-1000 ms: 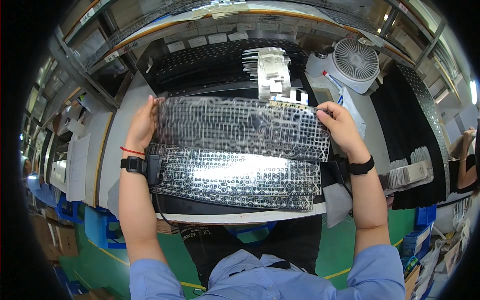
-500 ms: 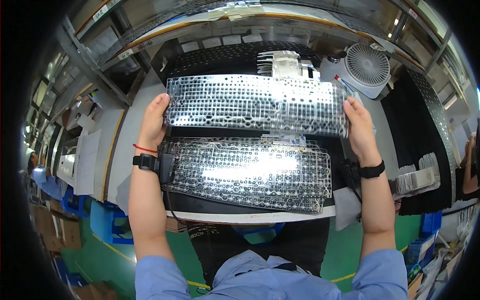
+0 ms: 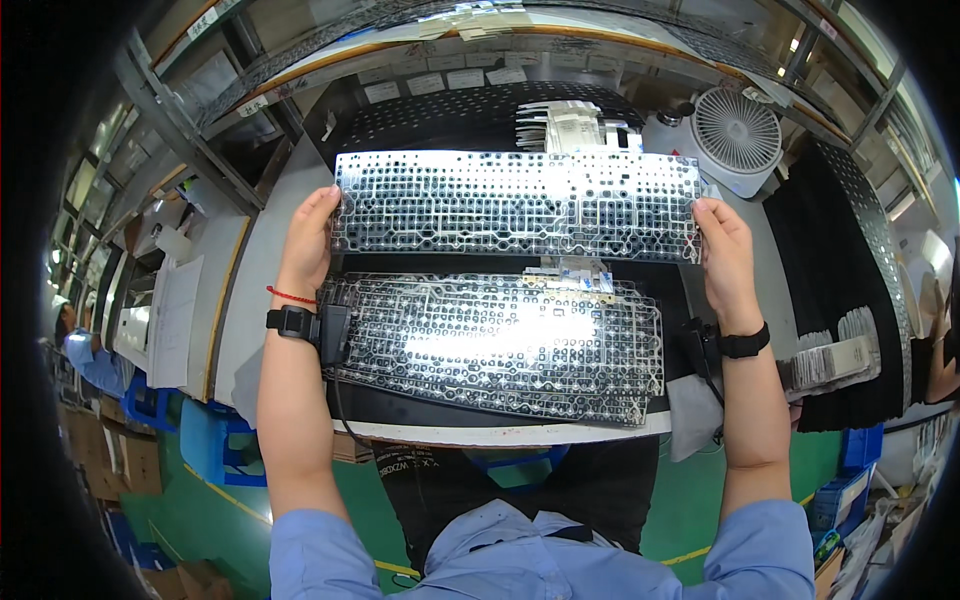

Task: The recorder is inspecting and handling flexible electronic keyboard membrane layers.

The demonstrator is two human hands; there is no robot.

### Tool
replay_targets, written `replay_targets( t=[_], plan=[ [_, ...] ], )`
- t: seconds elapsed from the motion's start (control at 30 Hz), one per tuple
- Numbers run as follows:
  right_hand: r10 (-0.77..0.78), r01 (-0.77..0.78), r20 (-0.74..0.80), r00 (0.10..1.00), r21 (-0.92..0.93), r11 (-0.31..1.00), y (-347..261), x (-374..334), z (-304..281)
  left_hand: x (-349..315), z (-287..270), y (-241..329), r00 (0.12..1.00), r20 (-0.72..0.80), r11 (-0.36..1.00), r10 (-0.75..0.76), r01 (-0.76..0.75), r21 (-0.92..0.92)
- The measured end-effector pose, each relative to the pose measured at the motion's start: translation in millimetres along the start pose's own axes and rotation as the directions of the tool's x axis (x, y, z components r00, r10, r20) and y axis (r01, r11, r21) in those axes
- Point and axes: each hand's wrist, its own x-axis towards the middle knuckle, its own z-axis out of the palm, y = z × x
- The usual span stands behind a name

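Item: upper membrane sheet (image 3: 515, 205), a clear plastic keyboard circuit sheet with silver traces and rows of round cut-outs. Held up above the table (image 3: 500, 432), long axis running left to right, roughly level.

Left hand (image 3: 308, 238): grips the sheet's left short edge, fingers (image 3: 322, 206) pinched closed on it. A black wrist device and a red thread sit at that wrist.

Right hand (image 3: 728, 255): grips the right short edge, fingers (image 3: 712, 215) closed on it likewise. A black band sits at that wrist.

Relation: the sheet spans between the two hands, each at one end, neither nearer than the other. It lies on the far side of the lower membrane sheet (image 3: 495, 335), parallel to it; their near and far edges look close, but whether they touch cannot be told.

Lower membrane sheet: same kind, lies flat on a dark mat on the table, just in front of the body, glare across its middle.

Surroundings: white desk fan (image 3: 735, 130) far right; stack of white strips (image 3: 575, 125) behind the held sheet; perforated black panel (image 3: 440, 115) at the back; bundle of pale strips (image 3: 830, 355) to the right.
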Motion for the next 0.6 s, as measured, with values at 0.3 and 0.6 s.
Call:
replay_targets(
  t=[0.3, 0.6],
  plan=[
    [-0.078, 0.078, -0.027, 0.997, -0.005, 0.997, -9.1, -2.6, -9.3, -4.4, -1.0, 9.1, 0.998, 0.014, 0.998, 0.055, -0.054, -0.045],
    [-0.122, 0.122, 0.021, 0.992, -0.011, 0.992, -0.6, 0.0, -2.7, -4.9, 11.1, 8.7, 0.998, -0.053, 0.98, 0.042, -0.031, 0.198]
  ],
)
